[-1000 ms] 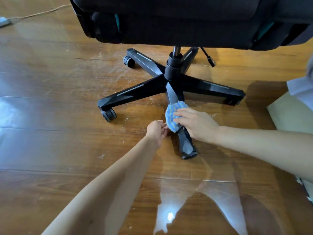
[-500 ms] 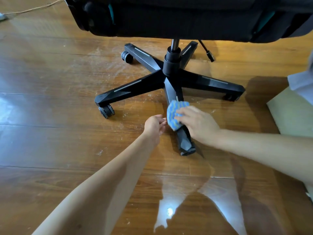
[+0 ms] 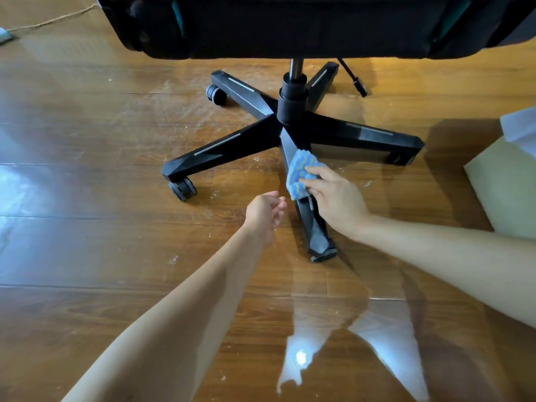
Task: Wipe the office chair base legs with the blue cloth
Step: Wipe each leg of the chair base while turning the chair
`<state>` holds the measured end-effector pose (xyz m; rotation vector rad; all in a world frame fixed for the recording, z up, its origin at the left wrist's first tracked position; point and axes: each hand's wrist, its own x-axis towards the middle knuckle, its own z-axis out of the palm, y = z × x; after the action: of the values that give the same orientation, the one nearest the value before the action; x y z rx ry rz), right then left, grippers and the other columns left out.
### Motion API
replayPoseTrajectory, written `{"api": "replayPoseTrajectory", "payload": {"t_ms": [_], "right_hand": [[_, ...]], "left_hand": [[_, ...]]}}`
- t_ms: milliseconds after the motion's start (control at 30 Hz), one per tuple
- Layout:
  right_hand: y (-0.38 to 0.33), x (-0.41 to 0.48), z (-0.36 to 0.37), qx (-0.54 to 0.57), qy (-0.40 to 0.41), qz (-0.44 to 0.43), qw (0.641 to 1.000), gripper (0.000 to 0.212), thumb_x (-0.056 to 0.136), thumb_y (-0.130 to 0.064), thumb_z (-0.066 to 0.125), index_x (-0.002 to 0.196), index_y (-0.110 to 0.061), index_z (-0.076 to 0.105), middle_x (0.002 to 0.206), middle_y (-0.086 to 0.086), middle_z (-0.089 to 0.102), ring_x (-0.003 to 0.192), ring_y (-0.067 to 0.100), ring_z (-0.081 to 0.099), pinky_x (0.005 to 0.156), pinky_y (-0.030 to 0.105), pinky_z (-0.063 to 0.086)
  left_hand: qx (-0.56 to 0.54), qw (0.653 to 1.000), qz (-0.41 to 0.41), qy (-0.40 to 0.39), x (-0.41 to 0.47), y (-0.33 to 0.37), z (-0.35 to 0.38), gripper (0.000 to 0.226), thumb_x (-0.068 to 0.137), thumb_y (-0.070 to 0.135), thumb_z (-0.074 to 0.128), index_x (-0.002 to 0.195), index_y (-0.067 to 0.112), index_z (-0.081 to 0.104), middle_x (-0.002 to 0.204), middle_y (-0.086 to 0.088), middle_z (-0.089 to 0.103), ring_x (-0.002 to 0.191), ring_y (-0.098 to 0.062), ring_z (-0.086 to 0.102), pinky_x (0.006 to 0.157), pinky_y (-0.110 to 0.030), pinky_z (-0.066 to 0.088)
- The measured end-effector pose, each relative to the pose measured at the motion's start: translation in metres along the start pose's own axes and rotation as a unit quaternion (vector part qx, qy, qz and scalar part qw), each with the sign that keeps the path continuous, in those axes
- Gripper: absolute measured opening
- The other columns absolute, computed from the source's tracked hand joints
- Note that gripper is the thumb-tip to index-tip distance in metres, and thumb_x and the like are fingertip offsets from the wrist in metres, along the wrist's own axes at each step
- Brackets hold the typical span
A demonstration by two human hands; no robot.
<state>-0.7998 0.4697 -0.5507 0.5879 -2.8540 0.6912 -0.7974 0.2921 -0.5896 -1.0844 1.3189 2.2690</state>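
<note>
A black five-legged chair base (image 3: 229,146) stands on the wooden floor under the black seat (image 3: 304,24). One leg (image 3: 316,227) points towards me. My right hand (image 3: 336,198) presses a blue striped cloth (image 3: 300,172) onto the upper part of that leg, fingers on top of the cloth. My left hand (image 3: 265,213) hovers just left of the same leg, loosely curled and holding nothing, not touching the cloth.
Castors show at the left leg end (image 3: 182,190) and the back left leg end (image 3: 216,94). A pale box (image 3: 504,184) sits at the right edge. A cord (image 3: 52,20) lies on the floor at the far left. White dust marks the floor around the base.
My right hand has slid the cloth up the near leg towards the hub. My left hand has let go of the cloth and drawn slightly away to the left.
</note>
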Motion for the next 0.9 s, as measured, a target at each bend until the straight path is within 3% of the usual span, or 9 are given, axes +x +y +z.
{"api": "replayPoseTrajectory", "payload": {"t_ms": [133, 200, 300, 467, 533, 600, 667, 800, 900], "right_hand": [[-0.002, -0.083, -0.008, 0.068, -0.040, -0.018, 0.997, 0.039, 0.104, -0.026, 0.046, 0.134, -0.022, 0.070, 0.154, -0.008, 0.052, 0.134, 0.015, 0.057, 0.099, 0.040, 0.056], [-0.001, -0.097, -0.006, 0.096, -0.054, -0.019, 0.994, 0.037, 0.104, -0.023, 0.049, 0.134, -0.025, 0.070, 0.155, -0.011, 0.050, 0.135, 0.011, 0.056, 0.104, 0.036, 0.053], [0.004, -0.058, -0.002, 0.104, -0.026, 0.017, 0.994, 0.036, 0.100, -0.005, 0.060, 0.127, -0.023, 0.075, 0.153, -0.010, 0.054, 0.133, 0.012, 0.058, 0.113, 0.032, 0.046], [0.005, 0.037, 0.012, 0.106, 0.019, 0.094, 0.990, 0.029, 0.101, -0.009, 0.060, 0.124, -0.017, 0.077, 0.152, -0.001, 0.056, 0.137, 0.018, 0.056, 0.112, 0.018, 0.034], [0.000, 0.035, 0.014, 0.106, 0.025, 0.090, 0.990, 0.031, 0.102, -0.010, 0.058, 0.126, -0.018, 0.076, 0.153, -0.002, 0.054, 0.137, 0.017, 0.055, 0.113, 0.020, 0.036], [-0.006, 0.008, 0.011, 0.116, 0.025, 0.073, 0.990, 0.031, 0.103, -0.011, 0.057, 0.126, -0.020, 0.076, 0.154, -0.007, 0.054, 0.133, 0.013, 0.058, 0.113, 0.028, 0.044], [-0.007, -0.035, 0.008, 0.136, 0.014, 0.056, 0.989, 0.029, 0.104, -0.014, 0.056, 0.124, -0.022, 0.076, 0.155, -0.014, 0.051, 0.126, 0.007, 0.062, 0.107, 0.027, 0.048], [-0.003, -0.102, 0.005, 0.147, -0.029, -0.003, 0.989, 0.031, 0.103, -0.008, 0.057, 0.125, -0.023, 0.073, 0.159, -0.019, 0.044, 0.147, 0.003, 0.041, 0.118, 0.024, 0.037], [0.000, -0.091, 0.007, 0.147, -0.027, -0.005, 0.989, 0.027, 0.101, -0.004, 0.062, 0.117, -0.021, 0.076, 0.156, -0.013, 0.050, 0.146, 0.005, 0.043, 0.117, 0.030, 0.041]], "left_hand": [[0.024, 0.999, 0.023, 0.001, 0.009, 0.006, -0.002, 0.028, 0.101, -0.004, 0.051, 0.112, 0.011, 0.071, 0.097, -0.006, 0.080, 0.086, -0.013, 0.076, 0.080, -0.026, 0.058], [0.028, 0.999, 0.027, 0.000, 0.012, 0.006, 0.000, 0.027, 0.101, -0.004, 0.052, 0.113, 0.011, 0.071, 0.101, -0.008, 0.080, 0.090, -0.015, 0.077, 0.080, -0.027, 0.059], [0.038, 0.999, 0.025, -0.021, 0.010, 0.004, 0.006, 0.027, 0.103, -0.002, 0.050, 0.116, 0.010, 0.071, 0.107, -0.009, 0.079, 0.097, -0.017, 0.076, 0.082, -0.029, 0.059], [0.063, 0.996, 0.032, -0.047, 0.004, 0.000, 0.011, 0.029, 0.106, 0.004, 0.049, 0.126, 0.011, 0.069, 0.110, -0.009, 0.077, 0.101, -0.018, 0.075, 0.082, -0.030, 0.058], [0.078, 0.994, 0.042, -0.067, 0.004, 0.001, 0.009, 0.032, 0.108, 0.007, 0.046, 0.128, 0.017, 0.069, 0.113, -0.008, 0.078, 0.101, -0.017, 0.074, 0.081, -0.029, 0.058], [0.103, 0.989, 0.054, -0.095, 0.005, 0.003, 0.005, 0.034, 0.110, 0.012, 0.043, 0.130, 0.024, 0.068, 0.108, -0.005, 0.080, 0.091, -0.016, 0.072, 0.082, -0.030, 0.058], [0.126, 0.983, 0.068, -0.112, 0.009, 0.005, 0.002, 0.039, 0.111, 0.014, 0.040, 0.137, 0.027, 0.066, 0.104, -0.006, 0.079, 0.081, -0.017, 0.067, 0.084, -0.036, 0.060], [0.137, 0.982, 0.078, -0.104, 0.020, 0.007, 0.010, 0.047, 0.109, 0.010, 0.044, 0.144, 0.035, 0.062, 0.112, -0.002, 0.078, 0.093, -0.017, 0.067, 0.094, -0.034, 0.058], [0.136, 0.982, 0.078, -0.103, 0.021, 0.006, 0.018, 0.054, 0.106, 0.005, 0.045, 0.149, 0.035, 0.058, 0.103, -0.001, 0.074, 0.093, -0.018, 0.061, 0.093, -0.037, 0.053]]}}
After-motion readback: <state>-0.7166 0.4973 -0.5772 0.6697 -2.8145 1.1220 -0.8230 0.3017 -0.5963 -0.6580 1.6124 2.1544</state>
